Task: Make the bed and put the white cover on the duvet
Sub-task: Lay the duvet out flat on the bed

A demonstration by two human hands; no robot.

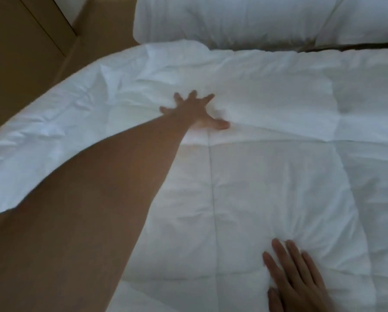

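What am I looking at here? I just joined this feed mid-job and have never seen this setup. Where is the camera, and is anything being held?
There is no machine: one camera sits on a person's head and looks down at their bare hands. The left hand reaches far out, fingers spread flat on the white quilted duvet. The right hand lies flat on the duvet nearer the camera. Neither hand has a grip on anything; both just press on the fabric. White pillows lie at the top, and tan floor shows at the left.
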